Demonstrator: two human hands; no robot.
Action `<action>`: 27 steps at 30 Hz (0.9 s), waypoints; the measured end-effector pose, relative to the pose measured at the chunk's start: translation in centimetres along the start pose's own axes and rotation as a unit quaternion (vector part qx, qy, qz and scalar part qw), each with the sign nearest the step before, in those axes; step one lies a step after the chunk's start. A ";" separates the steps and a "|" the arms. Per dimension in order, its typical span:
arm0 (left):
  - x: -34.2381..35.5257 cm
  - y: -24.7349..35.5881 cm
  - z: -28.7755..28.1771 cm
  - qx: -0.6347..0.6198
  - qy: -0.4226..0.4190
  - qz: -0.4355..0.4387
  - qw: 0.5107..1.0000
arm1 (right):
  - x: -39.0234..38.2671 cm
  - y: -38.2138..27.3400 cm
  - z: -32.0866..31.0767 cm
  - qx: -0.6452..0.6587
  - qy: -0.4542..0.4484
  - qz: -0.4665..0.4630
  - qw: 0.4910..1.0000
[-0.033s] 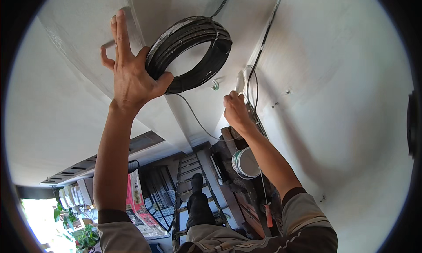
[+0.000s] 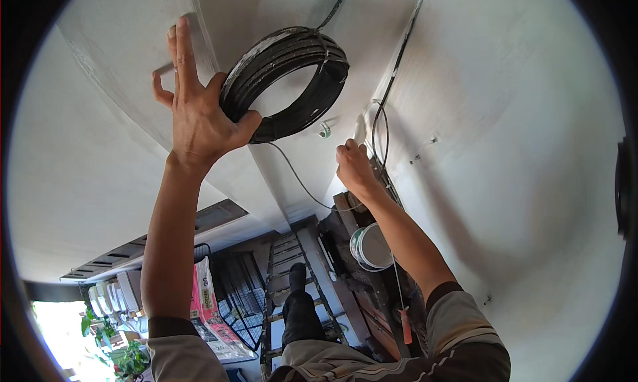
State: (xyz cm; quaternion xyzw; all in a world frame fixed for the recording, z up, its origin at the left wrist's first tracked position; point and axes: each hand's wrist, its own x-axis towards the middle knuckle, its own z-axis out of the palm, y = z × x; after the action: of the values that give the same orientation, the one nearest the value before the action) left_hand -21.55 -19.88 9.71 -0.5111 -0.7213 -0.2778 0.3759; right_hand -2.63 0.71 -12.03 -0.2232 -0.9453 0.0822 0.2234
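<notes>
A thick coil of black cable (image 2: 299, 113), specked with white, hangs near the ceiling at upper centre. My left hand (image 2: 203, 119) grips its left side between thumb and index finger; the other fingers stretch upward, apart from the coil. Lower and to the right, my right hand (image 2: 354, 166) is closed beside the corner where thin black cables (image 2: 400, 60) run along the wall. A pale, narrow, brush-like thing (image 2: 360, 128) rises from the right fist; its lower part is hidden by the fingers. A thin grey wire (image 2: 292, 173) droops from the coil toward the right wrist.
Below, my leg stands by a ladder (image 2: 282, 252). A white bucket (image 2: 375, 246) sits beneath my right forearm, near a red-handled tool (image 2: 406, 325). Black wire cages (image 2: 232, 282), a pink-and-white bag (image 2: 212, 309) and plants (image 2: 133, 359) lie at lower left. A green-white fitting (image 2: 324, 129) protrudes near the coil.
My right hand has shifted very slightly left and down, with the pale thing moving along. The coil has sagged a touch; my left hand keeps its grip.
</notes>
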 end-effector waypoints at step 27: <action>0.0 0.5 -1.1 -0.022 -0.029 -0.037 0.999 | 8.1 -4.6 -19.3 -0.092 0.198 -0.108 0.970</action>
State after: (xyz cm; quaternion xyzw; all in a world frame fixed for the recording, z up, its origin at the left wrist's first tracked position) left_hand -20.76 -20.57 10.38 -0.5001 -0.7443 -0.2922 0.3325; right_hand -2.05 1.40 9.39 -0.1511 -0.9042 -0.0751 0.3923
